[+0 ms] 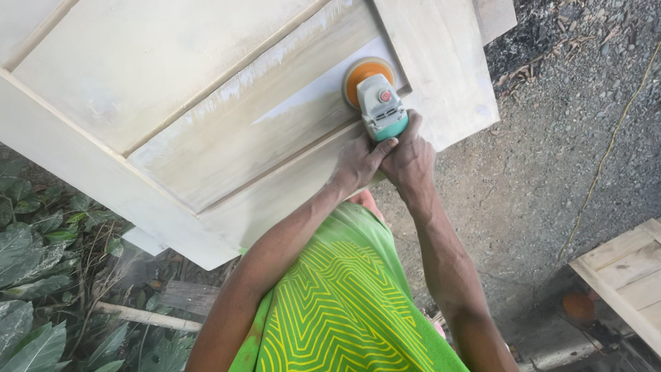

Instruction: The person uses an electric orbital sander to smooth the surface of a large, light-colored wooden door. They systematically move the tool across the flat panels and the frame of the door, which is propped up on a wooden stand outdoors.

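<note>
A pale wooden door [138, 69] with recessed panels lies flat in front of me, dusted white. On one panel near its right side sits a hand-held power sander [379, 103] with a grey and teal body and an orange round pad [365, 70]. Both my hands grip the sander's rear end. My left hand [358, 162] wraps it from the left, and my right hand [412, 157] closes on it from the right. A lighter strip of wood runs along the panel up to the pad.
Grey gravel ground [551, 158] lies right of the door, with a thin yellow cord [606, 151] across it. A slatted wooden piece [626, 275] sits at the lower right. Large green leaves [34, 275] and sticks fill the lower left.
</note>
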